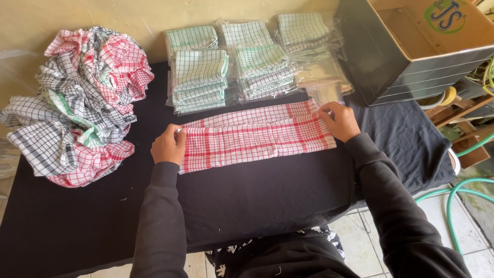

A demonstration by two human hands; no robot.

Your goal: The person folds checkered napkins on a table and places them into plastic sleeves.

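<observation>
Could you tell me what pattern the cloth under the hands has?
The cloth is red-and-white check, clearest in the head view.

My left hand (pixel 168 145) and right hand (pixel 338 121) cover the two ends of the red checked cloth (pixel 254 136), so my fingertips there can't be made out. The cardboard box (pixel 422 41) runs off the top edge. The green hose (pixel 458 198) is cut off at the right edge.

clear bagged cloth packs (pixel 247 62) at table's back, open cardboard box (pixel 411 41) right
</observation>
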